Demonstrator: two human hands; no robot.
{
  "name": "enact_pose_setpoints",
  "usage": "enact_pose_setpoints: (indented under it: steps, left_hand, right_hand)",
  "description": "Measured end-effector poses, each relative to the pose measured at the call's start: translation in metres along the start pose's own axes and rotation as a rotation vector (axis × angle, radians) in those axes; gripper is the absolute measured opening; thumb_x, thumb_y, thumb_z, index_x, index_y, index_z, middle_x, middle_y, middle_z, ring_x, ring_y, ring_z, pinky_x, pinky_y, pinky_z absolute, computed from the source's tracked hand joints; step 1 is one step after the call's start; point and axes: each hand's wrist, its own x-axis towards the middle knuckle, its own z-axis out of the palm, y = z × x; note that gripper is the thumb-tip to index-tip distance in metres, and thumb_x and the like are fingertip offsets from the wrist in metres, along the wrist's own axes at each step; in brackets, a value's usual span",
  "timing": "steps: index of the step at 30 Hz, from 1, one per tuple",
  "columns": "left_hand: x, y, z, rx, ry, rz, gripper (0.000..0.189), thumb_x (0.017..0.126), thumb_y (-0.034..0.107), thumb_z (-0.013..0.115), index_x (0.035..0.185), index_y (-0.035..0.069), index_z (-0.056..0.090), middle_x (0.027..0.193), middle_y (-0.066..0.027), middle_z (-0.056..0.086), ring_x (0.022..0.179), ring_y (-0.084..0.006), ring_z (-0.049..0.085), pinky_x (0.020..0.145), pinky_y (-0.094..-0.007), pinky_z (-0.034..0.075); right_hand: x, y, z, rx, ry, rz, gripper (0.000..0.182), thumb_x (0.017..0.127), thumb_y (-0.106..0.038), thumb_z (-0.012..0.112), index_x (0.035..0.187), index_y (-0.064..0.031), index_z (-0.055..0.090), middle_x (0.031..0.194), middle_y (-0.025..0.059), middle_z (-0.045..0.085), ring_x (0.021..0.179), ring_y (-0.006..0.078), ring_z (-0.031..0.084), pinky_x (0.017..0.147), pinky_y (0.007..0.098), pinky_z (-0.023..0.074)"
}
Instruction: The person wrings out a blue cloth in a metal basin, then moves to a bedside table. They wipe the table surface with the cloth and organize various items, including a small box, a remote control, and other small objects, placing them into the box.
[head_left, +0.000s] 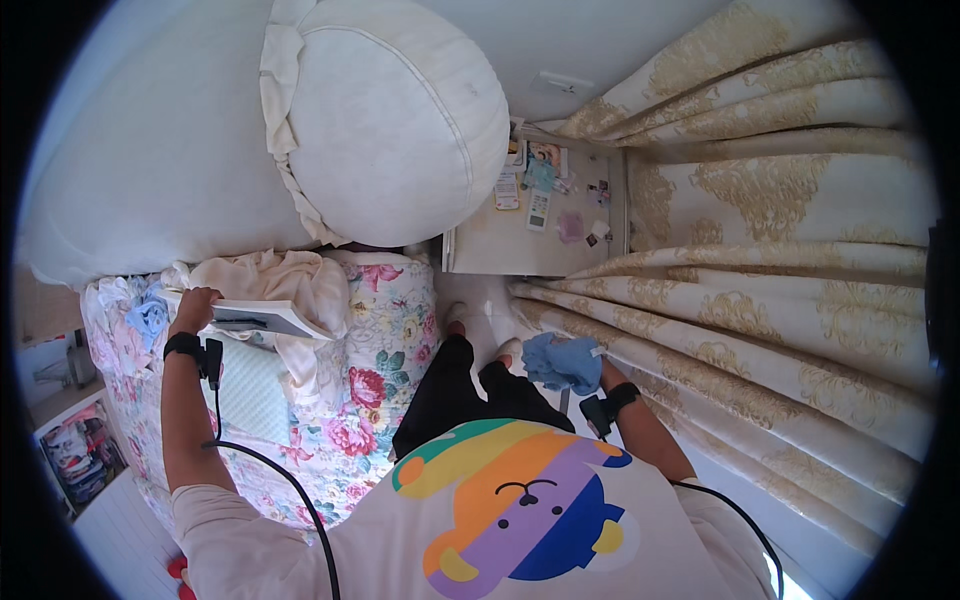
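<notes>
My left hand (196, 306) grips one end of a thin white-edged panel (274, 319), probably a picture frame. Its grey face with a dark strip is turned partly towards me, and it is held tilted over the bed. On the other side, my right hand (609, 373) holds a crumpled blue cloth (561, 362), which hides most of the fingers. Beneath the panel are a cream cloth (262, 274) in folds and a pale green quilted pad (247, 386). Both lie on the floral bedspread (367, 420).
A large white round cushion (390, 127) stands at the bed's head. Beyond my feet, a bedside cabinet (487, 251) carries a remote control (538, 209), cards and small items. Long gold-patterned curtains (750, 300) hang close on my right. Light-coloured clothes (124, 315) lie at the bed's far left.
</notes>
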Motion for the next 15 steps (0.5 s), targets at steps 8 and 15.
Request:
enact_pose_setpoints:
  steps: [8,15]
  left_hand:
    - [0.024,0.028,-0.002,0.091,0.182,-0.076,0.035,0.074,0.000,0.057,0.105,0.015,0.060,0.107,-0.0058,0.059,0.109,-0.0240,0.051,0.090,-0.0496,0.037]
    - [0.050,0.023,0.015,-0.016,0.295,-0.046,0.039,0.070,0.001,0.059,0.108,0.009,0.059,0.107,-0.0118,0.062,0.101,-0.0304,0.057,0.084,-0.0437,0.046]
  right_hand:
    - [0.011,-0.016,0.008,0.029,-0.055,-0.067,0.038,0.069,-0.018,0.065,0.103,-0.0049,0.056,0.100,0.0107,0.061,0.090,0.0239,0.058,0.080,0.0338,0.0468]
    - [0.036,-0.050,-0.002,0.119,-0.059,-0.202,0.038,0.068,-0.018,0.066,0.103,-0.0047,0.056,0.100,0.0107,0.061,0.089,0.0239,0.059,0.079,0.0338,0.0470]
